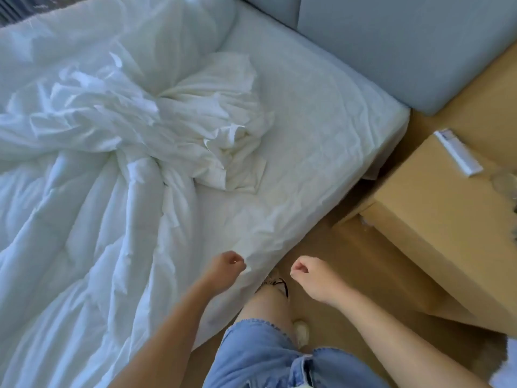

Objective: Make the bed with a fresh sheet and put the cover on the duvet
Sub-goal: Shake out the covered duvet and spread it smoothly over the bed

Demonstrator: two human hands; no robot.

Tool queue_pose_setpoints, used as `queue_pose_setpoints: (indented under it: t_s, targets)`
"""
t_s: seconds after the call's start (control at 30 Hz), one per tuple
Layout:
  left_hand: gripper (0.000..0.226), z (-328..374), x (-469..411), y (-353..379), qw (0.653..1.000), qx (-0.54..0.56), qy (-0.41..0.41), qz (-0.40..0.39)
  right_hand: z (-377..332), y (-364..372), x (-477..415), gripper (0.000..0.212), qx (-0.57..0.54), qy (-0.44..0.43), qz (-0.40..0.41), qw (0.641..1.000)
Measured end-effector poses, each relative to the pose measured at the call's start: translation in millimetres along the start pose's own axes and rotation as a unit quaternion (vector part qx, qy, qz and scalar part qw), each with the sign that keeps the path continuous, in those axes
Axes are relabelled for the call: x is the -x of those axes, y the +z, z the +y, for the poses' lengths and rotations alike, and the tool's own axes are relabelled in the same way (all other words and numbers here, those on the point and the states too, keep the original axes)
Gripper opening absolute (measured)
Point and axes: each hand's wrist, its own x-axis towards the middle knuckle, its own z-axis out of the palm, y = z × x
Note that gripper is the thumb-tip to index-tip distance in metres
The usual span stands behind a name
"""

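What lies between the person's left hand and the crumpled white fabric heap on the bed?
In the head view, only bare, wrinkled white sheet lies between the left hand and the crumpled white fabric heap. The white quilted duvet lies beside that stretch.

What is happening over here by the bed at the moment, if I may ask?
A person in blue denim shorts stands by a wrinkled white bed sheet. A bare white quilted duvet and a crumpled white fabric cover lie heaped on it. The left hand, fingers curled, is at the sheet's edge; whether it grips the cloth is unclear. The right hand, curled, holds nothing.
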Motion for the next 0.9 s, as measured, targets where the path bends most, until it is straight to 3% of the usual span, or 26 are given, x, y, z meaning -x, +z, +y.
queue_pose_setpoints:
  t_s: [0.23,0.4,0.5,0.53,0.6,0.63,0.67,0.73,0.77,0.83,0.9]
  targets:
    - [0.044,80.2,-147.4,-78.3,0.975,0.050,-0.051,0.209,-75.2,-67.7,-152.4,0.018,0.001,-0.030,-0.022,0.999]
    - [0.075,109.6,-211.8,-105.4,0.929,-0.133,0.033,0.345,-108.6,-91.7,-238.4,0.016,-0.023,-0.033,-0.041,0.998]
    - [0.091,122.8,-250.4,-115.5,0.923,-0.228,0.007,0.311,-121.6,-99.4,-290.2,0.012,-0.075,-0.019,-0.037,0.996]
    - [0.084,123.2,-263.5,-120.6,0.926,-0.230,-0.018,0.299,-124.8,-100.6,-306.0,0.015,-0.085,-0.015,-0.036,0.996]
    - [0.042,123.4,-285.0,-136.4,0.932,-0.170,-0.056,0.315,-128.5,-101.2,-334.5,0.033,-0.102,-0.004,-0.035,0.994]
    - [0.023,123.3,-292.5,-145.5,0.934,-0.093,-0.075,0.337,-130.5,-101.8,-346.4,0.041,-0.122,0.001,-0.031,0.992]
    - [0.018,123.1,-297.1,-154.2,0.930,0.019,-0.094,0.356,-133.3,-103.2,-357.1,0.047,-0.152,0.009,-0.025,0.988]
    - [0.016,125.0,-298.5,-168.1,0.888,0.244,-0.110,0.375,-140.3,-112.5,-377.2,0.054,-0.263,0.045,-0.006,0.964]
    - [0.011,126.2,-297.4,-172.3,0.873,0.294,-0.114,0.371,-145.5,-120.0,-388.3,0.056,-0.346,0.080,0.001,0.935]
    - [0.011,133.0,-293.1,-173.6,0.904,0.224,-0.134,0.339,-158.6,-139.7,-413.2,0.064,-0.499,0.153,-0.016,0.853]
    - [0.028,144.0,-289.8,-167.1,0.936,0.017,-0.139,0.324,-171.6,-158.2,-436.2,0.065,-0.596,0.159,-0.050,0.785]
